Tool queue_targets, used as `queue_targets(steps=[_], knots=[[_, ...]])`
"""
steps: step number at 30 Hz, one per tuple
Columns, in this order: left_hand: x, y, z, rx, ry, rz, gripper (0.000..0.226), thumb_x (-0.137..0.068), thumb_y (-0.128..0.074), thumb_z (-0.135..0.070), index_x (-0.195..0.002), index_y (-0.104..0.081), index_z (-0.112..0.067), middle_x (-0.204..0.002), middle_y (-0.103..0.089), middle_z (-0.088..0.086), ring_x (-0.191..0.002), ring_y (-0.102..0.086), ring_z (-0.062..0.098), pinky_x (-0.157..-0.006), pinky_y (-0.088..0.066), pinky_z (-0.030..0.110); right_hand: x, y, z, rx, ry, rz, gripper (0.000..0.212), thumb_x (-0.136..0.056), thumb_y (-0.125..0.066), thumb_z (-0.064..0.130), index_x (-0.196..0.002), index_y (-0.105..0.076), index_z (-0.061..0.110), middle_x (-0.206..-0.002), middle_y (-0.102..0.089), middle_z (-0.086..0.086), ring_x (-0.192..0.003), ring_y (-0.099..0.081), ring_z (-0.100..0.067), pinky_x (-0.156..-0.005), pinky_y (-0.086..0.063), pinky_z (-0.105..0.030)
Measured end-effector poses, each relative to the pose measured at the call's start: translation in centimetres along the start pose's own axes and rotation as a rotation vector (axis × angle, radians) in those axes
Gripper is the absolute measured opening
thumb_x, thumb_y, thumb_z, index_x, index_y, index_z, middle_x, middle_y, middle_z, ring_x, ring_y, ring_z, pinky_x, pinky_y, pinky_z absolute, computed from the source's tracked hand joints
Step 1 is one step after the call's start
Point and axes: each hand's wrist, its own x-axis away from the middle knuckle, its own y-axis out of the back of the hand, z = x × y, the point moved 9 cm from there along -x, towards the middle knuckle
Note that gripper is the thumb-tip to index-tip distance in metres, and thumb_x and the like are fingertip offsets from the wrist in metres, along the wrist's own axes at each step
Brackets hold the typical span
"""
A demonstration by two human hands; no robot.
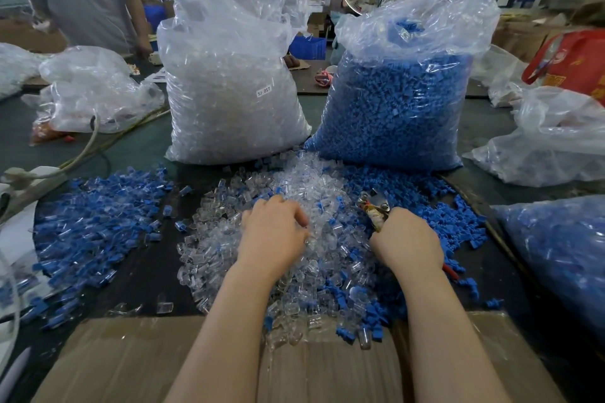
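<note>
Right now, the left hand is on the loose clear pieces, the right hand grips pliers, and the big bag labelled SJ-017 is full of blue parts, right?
Not quite. The head view shows the bag labelled SJ-017 full of clear parts; the blue parts fill the bag beside it. The rest holds: left hand on the loose clear pieces, right hand gripping the pliers.

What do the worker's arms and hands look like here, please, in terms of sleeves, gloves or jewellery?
The left hand and right hand wear no gloves, and no ring shows on the visible fingers. The left forearm and right forearm are bare to the frame's bottom edge: no sleeve, watch, bracelet or marking in view.
</note>
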Motion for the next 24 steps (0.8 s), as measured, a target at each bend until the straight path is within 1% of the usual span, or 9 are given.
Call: queue_targets(steps=[4, 7, 8, 10, 13, 16, 18, 21, 24], knots=[[0.1, -0.1, 0.0, 0.094, 0.018, -0.025, 0.016, -0.087, -0.070, -0.037, -0.087, -0.054, -0.035, -0.101, -0.053, -0.012, -0.110, -0.051, 0.015, -0.103, -0.039, 0.041, 0.1, 0.4, -0.2, -0.031, 0.002, -0.038, 0.028, -0.088, -0.062, 0.022, -0.072, -0.040, 0.017, -0.070, -0.046, -0.002, -0.057, -0.041, -0.017, -0.049, -0.028, -0.029], [0.2, 0.9, 0.4, 0.235, 0.057, -0.132, 0.013, -0.090, -0.068, -0.030, -0.083, -0.057, -0.033, -0.085, -0.061, -0.017, -0.084, -0.062, 0.010, -0.090, -0.050, 0.041, 0.1, 0.5, -0.3, -0.059, -0.013, -0.047, 0.031, -0.089, -0.062, 0.025, -0.072, -0.037, 0.019, -0.070, -0.044, -0.001, -0.057, -0.038, -0.016, -0.050, -0.028, -0.030], [0.2, 1.2, 0.6, 0.247, 0.070, -0.160, 0.010, -0.092, -0.066, -0.028, -0.086, -0.059, -0.032, -0.085, -0.065, -0.015, -0.079, -0.063, 0.009, -0.085, -0.053, 0.039, 0.0, 0.6, -0.3, -0.075, -0.013, -0.061, 0.029, -0.089, -0.062, 0.025, -0.073, -0.038, 0.019, -0.070, -0.044, -0.001, -0.057, -0.038, -0.015, -0.049, -0.027, -0.030], [0.1, 1.2, 0.8, 0.201, 0.079, -0.153, 0.007, -0.094, -0.063, -0.024, -0.099, -0.063, -0.028, -0.093, -0.068, -0.010, -0.081, -0.064, 0.011, -0.081, -0.054, 0.036, 0.0, 0.9, -0.2, -0.100, 0.012, -0.109, 0.021, -0.088, -0.061, 0.023, -0.077, -0.044, 0.018, -0.070, -0.046, -0.001, -0.057, -0.039, -0.015, -0.048, -0.027, -0.029], [-0.2, 0.3, 0.6, 0.119, 0.058, -0.069, 0.019, -0.095, -0.061, -0.030, -0.111, -0.069, -0.025, -0.101, -0.069, -0.006, -0.087, -0.064, 0.012, -0.083, -0.055, 0.035, 0.0, 1.4, -0.1, -0.129, 0.033, -0.164, 0.014, -0.087, -0.059, 0.022, -0.081, -0.048, 0.017, -0.071, -0.048, -0.001, -0.058, -0.040, -0.016, -0.048, -0.027, -0.028], [-0.3, 0.2, 0.4, 0.107, 0.047, -0.045, 0.013, -0.093, -0.064, -0.033, -0.100, -0.072, -0.026, -0.092, -0.069, -0.010, -0.081, -0.063, 0.008, -0.077, -0.054, 0.031, 0.0, 1.6, 0.2, -0.129, 0.057, -0.207, 0.026, -0.088, -0.059, 0.022, -0.073, -0.038, 0.020, -0.070, -0.046, 0.000, -0.058, -0.038, -0.015, -0.048, -0.025, -0.030], [-0.3, 0.3, 0.3, 0.109, 0.045, -0.055, 0.008, -0.093, -0.064, -0.032, -0.093, -0.070, -0.027, -0.084, -0.067, -0.012, -0.076, -0.060, 0.005, -0.070, -0.053, 0.028, 0.0, 1.8, 0.5, -0.153, 0.076, -0.238, 0.024, -0.089, -0.060, 0.025, -0.075, -0.041, 0.019, -0.069, -0.045, 0.001, -0.058, -0.039, -0.017, -0.051, -0.027, -0.031], [-0.2, 0.5, 0.3, 0.110, 0.037, -0.102, 0.007, -0.094, -0.062, -0.028, -0.091, -0.067, -0.028, -0.083, -0.066, -0.013, -0.072, -0.058, 0.004, -0.065, -0.048, 0.027, 0.1, 2.1, 0.9, -0.206, 0.102, -0.263, 0.017, -0.091, -0.060, 0.030, -0.085, -0.049, 0.018, -0.069, -0.044, 0.004, -0.064, -0.042, -0.021, -0.059, -0.033, -0.033], [-0.1, 0.9, 0.6, 0.237, 0.045, -0.154, 0.008, -0.094, -0.064, -0.029, -0.087, -0.069, -0.027, -0.074, -0.065, -0.014, -0.064, -0.059, 0.001, -0.057, -0.045, 0.022, 0.2, 2.2, 1.2, -0.226, 0.124, -0.274, 0.017, -0.092, -0.059, 0.031, -0.085, -0.050, 0.018, -0.069, -0.044, 0.005, -0.064, -0.041, -0.020, -0.061, -0.033, -0.033]])
